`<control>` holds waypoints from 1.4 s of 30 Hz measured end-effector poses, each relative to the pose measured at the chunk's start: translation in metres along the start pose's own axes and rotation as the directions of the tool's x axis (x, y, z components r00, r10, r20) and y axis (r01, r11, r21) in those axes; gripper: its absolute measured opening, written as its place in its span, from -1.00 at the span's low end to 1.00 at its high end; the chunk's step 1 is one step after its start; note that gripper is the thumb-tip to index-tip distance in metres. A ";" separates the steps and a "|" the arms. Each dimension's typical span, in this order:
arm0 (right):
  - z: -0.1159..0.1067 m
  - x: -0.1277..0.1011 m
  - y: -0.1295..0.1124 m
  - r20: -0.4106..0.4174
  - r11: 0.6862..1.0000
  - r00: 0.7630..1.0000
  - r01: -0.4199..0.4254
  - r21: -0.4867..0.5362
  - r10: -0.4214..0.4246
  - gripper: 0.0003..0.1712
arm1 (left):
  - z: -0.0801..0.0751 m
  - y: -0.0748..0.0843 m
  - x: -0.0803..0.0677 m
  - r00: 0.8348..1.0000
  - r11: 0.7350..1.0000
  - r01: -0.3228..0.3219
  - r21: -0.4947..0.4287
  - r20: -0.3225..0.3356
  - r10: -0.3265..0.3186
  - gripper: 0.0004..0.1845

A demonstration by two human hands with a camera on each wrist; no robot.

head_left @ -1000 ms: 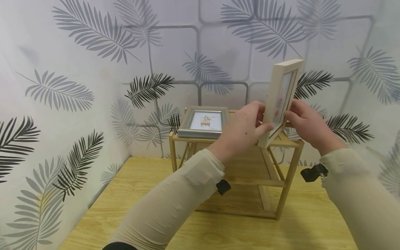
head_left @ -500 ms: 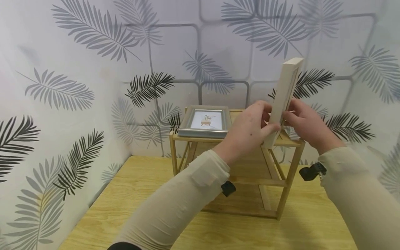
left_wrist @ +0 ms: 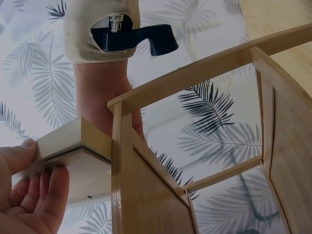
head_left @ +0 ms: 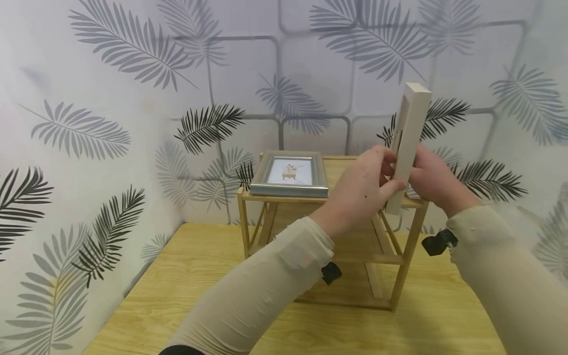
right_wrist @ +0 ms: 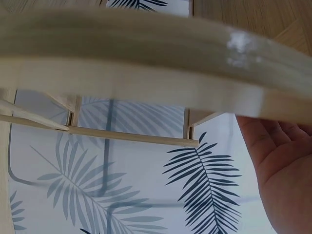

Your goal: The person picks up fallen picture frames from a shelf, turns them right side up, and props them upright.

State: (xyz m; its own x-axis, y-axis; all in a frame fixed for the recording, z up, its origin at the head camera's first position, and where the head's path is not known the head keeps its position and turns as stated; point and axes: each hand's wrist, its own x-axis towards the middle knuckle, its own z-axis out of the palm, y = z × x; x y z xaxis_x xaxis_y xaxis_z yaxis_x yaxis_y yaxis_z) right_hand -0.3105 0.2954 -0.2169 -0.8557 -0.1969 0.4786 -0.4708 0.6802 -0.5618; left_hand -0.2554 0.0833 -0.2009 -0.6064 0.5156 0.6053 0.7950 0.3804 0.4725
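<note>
A cream picture frame (head_left: 413,135) stands upright in the head view, edge toward me, over the right end of the wooden rack (head_left: 372,259). My left hand (head_left: 361,190) pinches its lower left side, thumb on the near edge. In the left wrist view, the left hand (left_wrist: 41,197) has its thumb on the frame's rim (left_wrist: 61,139) and fingertips under a thin board at its back. On the frame's other side, my right hand (head_left: 437,180) grips it, fingers mostly hidden. The right wrist view shows the right hand (right_wrist: 287,165) partly behind a wooden rail.
A silver picture frame (head_left: 288,190) with a potted-plant picture lies flat on the rack's top left. The rack stands on a wood-grain tabletop (head_left: 186,266) near a leaf-patterned wall (head_left: 248,74). Dark devices sit at both wrists, the right one (head_left: 439,241) under the cuff.
Between both hands the cream frame has turned about its upright axis: its picture side, visible earlier, now faces away and part of its back shows. The left hand has shifted slightly right.
</note>
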 end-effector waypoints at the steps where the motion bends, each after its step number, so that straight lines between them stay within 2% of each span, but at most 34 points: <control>1: 0.000 0.000 0.000 0.003 1.000 1.000 0.000 -0.009 0.000 -0.55 | 0.000 0.000 0.000 1.000 1.000 -0.007 0.001 0.000 0.007 -0.59; 8: -0.001 0.002 0.001 0.006 0.998 1.000 0.026 -0.056 -0.026 -0.61 | -0.003 -0.001 0.002 0.998 0.995 -0.042 0.092 0.043 0.038 -0.56; 14: -0.001 0.000 0.001 -0.002 0.996 0.999 0.033 -0.088 -0.033 -0.63 | -0.004 -0.008 -0.001 0.991 0.986 -0.111 0.122 0.084 0.102 -0.53; 22: -0.001 0.000 0.000 -0.001 0.996 0.999 0.037 -0.079 -0.037 -0.58 | -0.003 -0.015 -0.005 0.987 0.977 -0.151 0.148 0.081 0.141 -0.49; 36: -0.003 -0.001 -0.002 0.012 0.998 1.000 0.026 -0.054 -0.025 -0.61 | -0.007 -0.017 -0.003 0.988 0.987 -0.093 0.131 0.136 0.075 -0.50; 39: -0.002 -0.001 -0.001 0.011 0.998 1.000 0.028 -0.054 -0.027 -0.61 | -0.007 -0.019 -0.004 0.989 0.996 -0.059 0.064 0.140 0.049 -0.52; 42: -0.001 0.000 0.000 0.010 0.998 1.000 0.028 -0.058 -0.027 -0.62 | -0.007 -0.020 -0.004 0.991 0.999 0.003 -0.038 0.135 0.002 -0.57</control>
State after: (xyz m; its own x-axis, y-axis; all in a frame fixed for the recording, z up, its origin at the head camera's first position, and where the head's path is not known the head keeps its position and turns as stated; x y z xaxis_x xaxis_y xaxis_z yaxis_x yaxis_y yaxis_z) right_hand -0.3102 0.2961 -0.2160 -0.8446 -0.2222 0.4872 -0.4812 0.7142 -0.5083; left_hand -0.2694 0.0685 -0.2085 -0.5978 0.6148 0.5144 0.7919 0.3529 0.4984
